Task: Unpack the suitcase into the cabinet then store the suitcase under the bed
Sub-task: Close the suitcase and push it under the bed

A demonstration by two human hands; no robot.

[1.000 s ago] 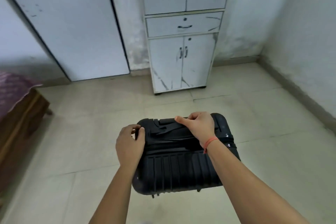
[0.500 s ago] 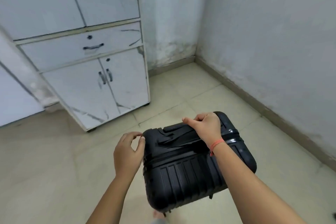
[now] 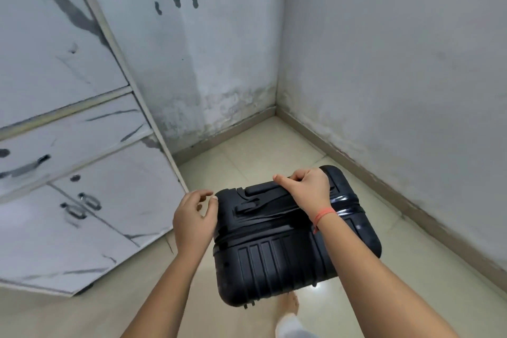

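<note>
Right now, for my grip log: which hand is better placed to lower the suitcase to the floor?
Right. The right hand grips the suitcase by its top handle; the left hand lies loose beside a corner.

no text, label, brand, number or sign can be read anywhere in the view. the black suitcase (image 3: 274,261) shows only a plain ribbed shell, with no lettering that can be made out. the white cabinet (image 3: 82,228) carries nothing but dark streaks. the three dark spots (image 3: 176,1) on the wall (image 3: 384,63) are blots, not characters.
</note>
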